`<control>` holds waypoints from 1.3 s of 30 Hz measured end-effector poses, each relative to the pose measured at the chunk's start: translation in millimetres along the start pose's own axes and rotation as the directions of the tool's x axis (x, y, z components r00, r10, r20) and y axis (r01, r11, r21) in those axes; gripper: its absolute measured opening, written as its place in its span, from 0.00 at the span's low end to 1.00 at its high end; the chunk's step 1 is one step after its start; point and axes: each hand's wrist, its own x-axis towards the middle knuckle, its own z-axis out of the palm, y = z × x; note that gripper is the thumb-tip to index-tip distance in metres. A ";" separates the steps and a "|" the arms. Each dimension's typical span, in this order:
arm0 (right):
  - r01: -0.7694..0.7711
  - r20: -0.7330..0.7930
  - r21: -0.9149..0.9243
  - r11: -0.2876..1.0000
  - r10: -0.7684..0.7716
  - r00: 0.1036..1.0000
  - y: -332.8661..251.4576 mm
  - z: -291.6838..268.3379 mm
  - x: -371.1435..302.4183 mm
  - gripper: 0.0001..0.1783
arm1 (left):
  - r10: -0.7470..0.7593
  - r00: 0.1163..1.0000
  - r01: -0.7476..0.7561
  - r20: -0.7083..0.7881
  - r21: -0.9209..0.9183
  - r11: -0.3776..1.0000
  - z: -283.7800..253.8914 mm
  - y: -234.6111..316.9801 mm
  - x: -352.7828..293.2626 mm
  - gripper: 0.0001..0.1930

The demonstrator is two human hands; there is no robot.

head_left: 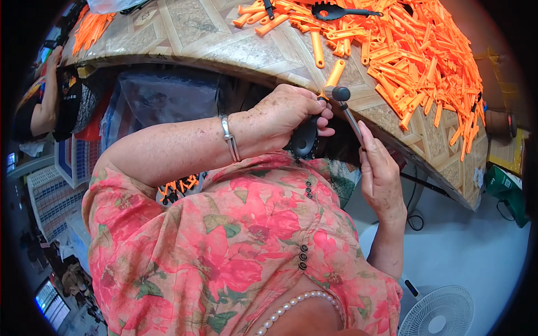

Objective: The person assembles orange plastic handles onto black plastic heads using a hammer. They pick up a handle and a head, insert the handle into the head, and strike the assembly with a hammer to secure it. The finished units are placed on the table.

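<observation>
My left hand (300,115), with a metal bangle at the wrist, is closed round the neck of a black pasta server (304,141). Its toothed head hangs below my fingers, just off the table edge. An orange handle (335,73) extends from the held end onto the tabletop. Closed on the metal shaft of a small hammer (341,94), my right hand (381,173) is to the right. The hammer's dark round head is right beside the join of handle and server; whether they touch I cannot tell.
A large heap of orange handles (414,61) covers the table's (246,45) right part, with another black pasta server (342,11) on it. More orange handles (92,31) lie far left, near another person's arm (49,101). A white fan (440,313) stands lower right.
</observation>
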 end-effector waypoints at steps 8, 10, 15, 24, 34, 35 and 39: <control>-0.044 -0.108 0.102 0.994 0.055 0.993 -3.9 1.6 1.8 0.30 | 0.002 1.000 -0.002 0.008 -0.024 1.000 -1.9 0.0 -0.8 0.06; 0.033 -0.124 0.023 0.999 -0.030 0.992 3.5 5.9 9.5 0.30 | 0.000 1.000 0.000 0.008 -0.020 1.000 -0.3 1.3 -0.6 0.06; -0.070 -0.192 0.313 0.947 0.135 0.972 5.3 8.7 6.8 0.26 | -0.006 0.996 0.004 0.092 0.015 1.000 -10.0 -0.8 0.7 0.09; -0.188 -0.670 0.483 0.855 0.500 0.549 76.7 -43.6 -8.7 0.34 | 0.395 0.897 -0.394 -0.198 0.049 0.918 -86.9 -20.6 -61.4 0.15; -0.302 -0.734 0.171 0.938 0.326 0.596 146.7 -62.4 -0.8 0.29 | 0.115 -0.003 -0.562 -0.993 0.096 0.822 -313.6 -57.8 -160.7 0.17; -0.352 -0.752 0.095 0.931 0.299 0.588 145.5 -58.8 1.3 0.26 | 0.157 -0.075 -0.469 -0.985 0.174 0.866 -301.5 -48.9 -160.0 0.18; -0.329 -0.763 0.077 0.941 0.268 0.588 137.9 -51.9 5.1 0.23 | 0.853 -0.034 -0.323 -0.521 0.814 0.484 -231.3 -14.3 -111.8 0.22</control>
